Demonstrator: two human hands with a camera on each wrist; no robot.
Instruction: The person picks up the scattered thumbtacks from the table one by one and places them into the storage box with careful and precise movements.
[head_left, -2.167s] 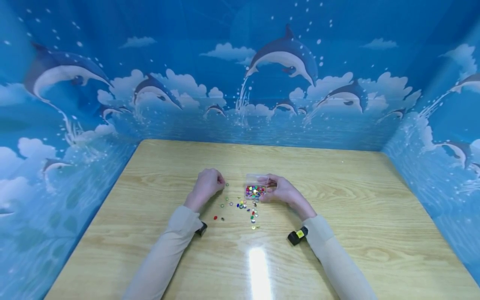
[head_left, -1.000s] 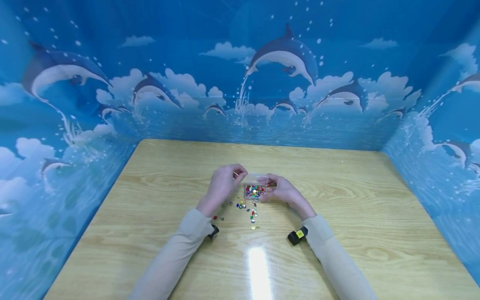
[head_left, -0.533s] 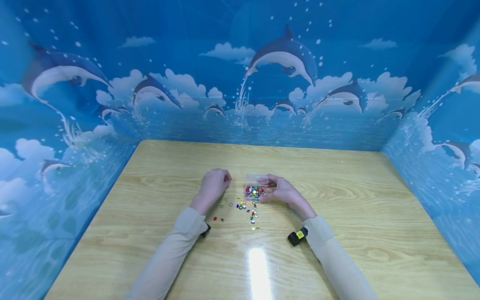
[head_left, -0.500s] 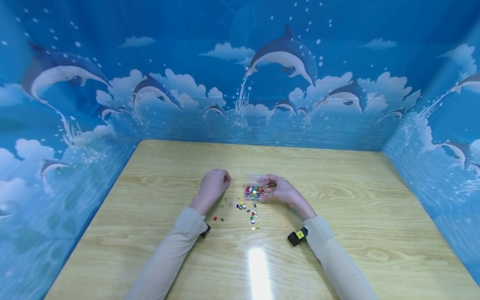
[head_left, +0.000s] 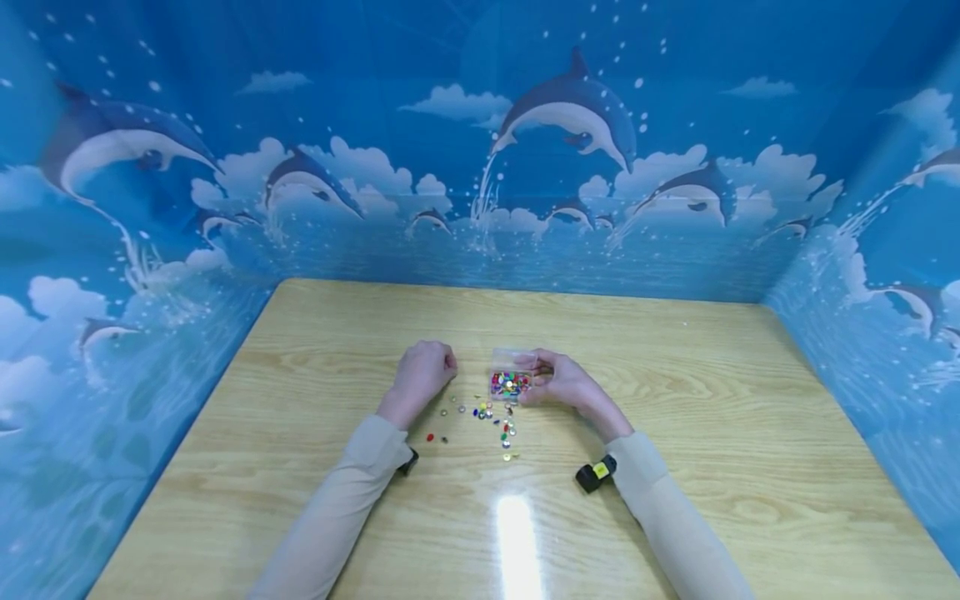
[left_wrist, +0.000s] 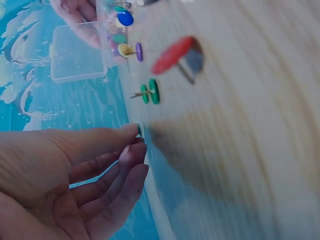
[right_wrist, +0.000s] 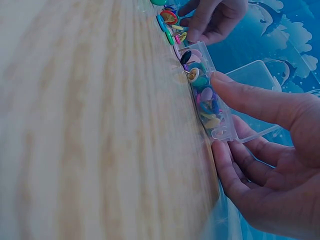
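Note:
My left hand [head_left: 420, 372] is left of the clear plastic box, low over the table. In the left wrist view, its thumb and forefinger pinch a small green thumbtack [left_wrist: 139, 130], mostly hidden by the fingertips. My right hand [head_left: 564, 383] holds the box [right_wrist: 227, 125] from the right, thumb on one side and fingers on the other. The hinged lid [left_wrist: 78, 55] stands open on the far side. Many coloured thumbtacks [head_left: 510, 383] fill the box. Close to the left hand lie green thumbtacks [left_wrist: 153, 91] and a red thumbtack [left_wrist: 172, 56].
Loose thumbtacks in several colours [head_left: 483, 411] are scattered in front of the box, with a red one [head_left: 431, 437] farther left. The wooden table [head_left: 675, 517] is bounded by a blue dolphin-print backdrop [head_left: 465, 167] behind and at both sides.
The left hand reached right to the box's lid side, then drew back left to the table and shifted slightly nearer. The right hand has stayed on the box.

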